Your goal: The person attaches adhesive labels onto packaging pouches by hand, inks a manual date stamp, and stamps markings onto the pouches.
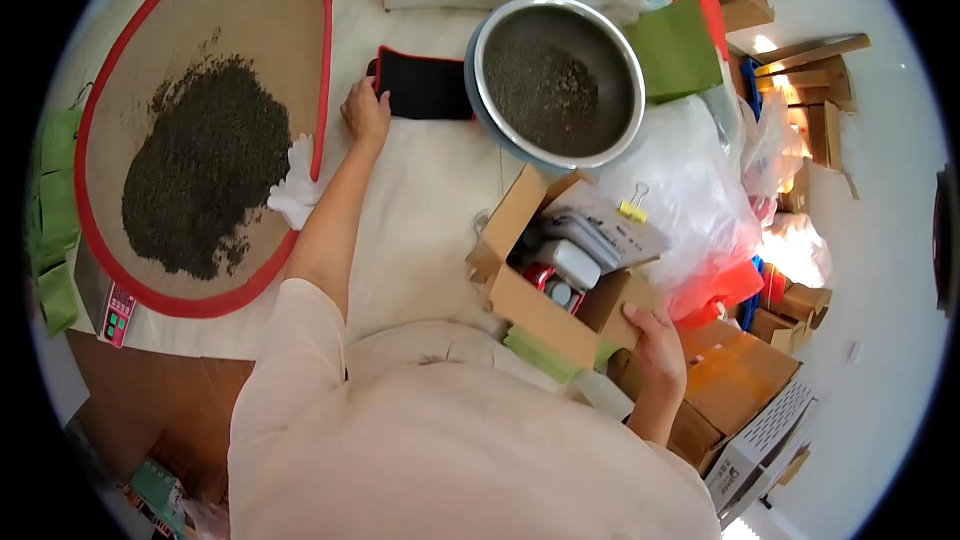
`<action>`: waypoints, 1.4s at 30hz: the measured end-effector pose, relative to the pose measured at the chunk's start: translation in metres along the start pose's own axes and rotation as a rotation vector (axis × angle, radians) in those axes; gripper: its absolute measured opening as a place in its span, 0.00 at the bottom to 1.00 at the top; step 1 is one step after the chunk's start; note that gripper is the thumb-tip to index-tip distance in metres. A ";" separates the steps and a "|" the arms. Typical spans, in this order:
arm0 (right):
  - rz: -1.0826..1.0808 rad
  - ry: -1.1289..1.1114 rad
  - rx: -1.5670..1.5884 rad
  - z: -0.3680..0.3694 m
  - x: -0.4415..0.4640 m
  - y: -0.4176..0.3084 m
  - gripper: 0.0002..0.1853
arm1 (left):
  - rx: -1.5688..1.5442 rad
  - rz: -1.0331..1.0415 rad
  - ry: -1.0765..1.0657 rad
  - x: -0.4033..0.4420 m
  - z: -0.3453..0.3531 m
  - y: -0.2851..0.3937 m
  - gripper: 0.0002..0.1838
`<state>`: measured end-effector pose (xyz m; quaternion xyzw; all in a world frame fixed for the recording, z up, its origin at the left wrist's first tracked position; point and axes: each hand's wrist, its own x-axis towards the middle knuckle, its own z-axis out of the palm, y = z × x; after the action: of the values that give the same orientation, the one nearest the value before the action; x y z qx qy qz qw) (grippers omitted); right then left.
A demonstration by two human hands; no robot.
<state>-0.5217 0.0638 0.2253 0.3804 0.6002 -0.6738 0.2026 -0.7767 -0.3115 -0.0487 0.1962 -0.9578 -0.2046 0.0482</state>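
Your left hand (pixel 366 117) is pinching the black mat (pixel 425 86) beside the bowl (pixel 618 48). Your right hand (pixel 660 352) is pinching a flap (pixel 612 312) of the open box (pixel 540 324).

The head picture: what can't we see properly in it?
In the head view:
- Open brown cardboard box: its bottom, hidden by the things inside.
- Pale printed sheet with a yellow clip: its print, too small and blurry.
- Black object at far right: cut off by the edge.
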 end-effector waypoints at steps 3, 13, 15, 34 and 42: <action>-0.029 -0.049 -0.063 -0.014 0.006 0.005 0.14 | -0.453 0.248 0.063 -0.054 -0.027 0.004 0.15; -0.125 0.040 -0.042 -0.019 -0.009 0.026 0.11 | -0.261 0.701 -0.552 -0.301 -0.107 -0.080 0.19; -0.113 0.058 -0.035 -0.023 -0.001 0.041 0.11 | -0.378 0.668 -0.785 -0.314 -0.113 -0.087 0.28; -0.211 -0.166 -0.017 0.138 0.158 0.131 0.18 | -0.009 0.852 -0.624 -0.380 -0.089 -0.098 0.35; -1.405 0.630 -0.864 0.163 0.126 0.070 0.20 | -0.371 0.676 -0.646 -0.362 -0.091 -0.109 0.29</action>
<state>-0.5936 -0.0844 0.0824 -0.0183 0.9256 -0.2207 -0.3071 -0.3899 -0.2937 -0.0147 -0.2102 -0.8811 -0.3949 -0.1533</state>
